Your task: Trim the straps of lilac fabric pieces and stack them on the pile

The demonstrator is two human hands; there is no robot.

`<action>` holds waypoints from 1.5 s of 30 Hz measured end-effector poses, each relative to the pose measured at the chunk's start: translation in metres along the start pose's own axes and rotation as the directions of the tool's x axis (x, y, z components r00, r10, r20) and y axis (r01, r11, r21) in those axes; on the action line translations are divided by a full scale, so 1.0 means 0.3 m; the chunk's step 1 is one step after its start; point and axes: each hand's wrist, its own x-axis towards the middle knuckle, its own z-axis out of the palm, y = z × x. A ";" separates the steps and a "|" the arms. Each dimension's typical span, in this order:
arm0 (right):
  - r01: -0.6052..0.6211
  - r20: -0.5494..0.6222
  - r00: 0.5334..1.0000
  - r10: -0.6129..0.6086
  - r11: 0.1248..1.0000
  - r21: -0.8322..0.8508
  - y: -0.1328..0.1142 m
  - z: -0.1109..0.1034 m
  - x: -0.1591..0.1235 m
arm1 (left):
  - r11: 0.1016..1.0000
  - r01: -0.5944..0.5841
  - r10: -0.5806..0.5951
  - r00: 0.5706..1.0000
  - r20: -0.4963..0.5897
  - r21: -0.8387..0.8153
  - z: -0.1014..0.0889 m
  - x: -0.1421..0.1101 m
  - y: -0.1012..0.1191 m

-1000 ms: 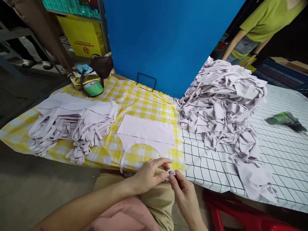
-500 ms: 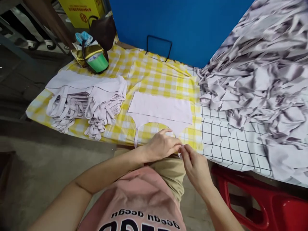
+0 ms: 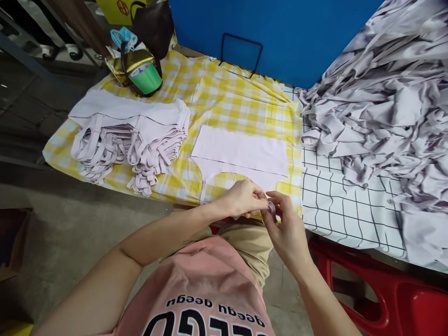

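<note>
A pale lilac camisole (image 3: 241, 151) lies flat on the yellow checked cloth, its straps toward me. One strap hangs straight down at its left, over the table edge. At the lower right corner, my left hand (image 3: 247, 198) is closed, thumb and fingers pinching the other strap. My right hand (image 3: 285, 221) meets it there, fingers curled round the same strap (image 3: 272, 208), which bends in a small loop between the hands. The strap's end is hidden by the fingers. To the left sits a neat stack of similar lilac camisoles (image 3: 129, 112), straps hanging toward the near edge.
A loose heap of lilac pieces (image 3: 395, 107) covers the right side on a white grid cloth (image 3: 336, 200). A green tub (image 3: 146, 78) and dark bag (image 3: 154, 28) stand at back left. Behind rises a blue panel (image 3: 280, 28) with a black wire stand (image 3: 241, 37). A red stool (image 3: 388, 298) is below right.
Both hands have turned slightly at the strap, and the right fingers now curl with a loop of it showing. The camisole stays flat. The view has shifted a little.
</note>
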 end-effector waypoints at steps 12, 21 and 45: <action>0.422 -0.035 0.887 -0.461 0.837 -0.350 0.052 -0.028 0.055 | 0.943 0.171 -0.075 0.945 0.319 -0.284 -0.051 0.051 0.011; 0.206 -0.022 0.974 -0.224 0.926 -0.317 0.164 -0.032 0.235 | 0.544 -0.296 0.542 0.838 -0.060 0.785 -0.113 0.200 -0.007; 0.213 0.242 0.966 -0.088 0.801 -0.560 0.123 -0.015 0.388 | 0.546 -0.285 0.539 0.839 -0.070 0.788 -0.173 0.333 -0.057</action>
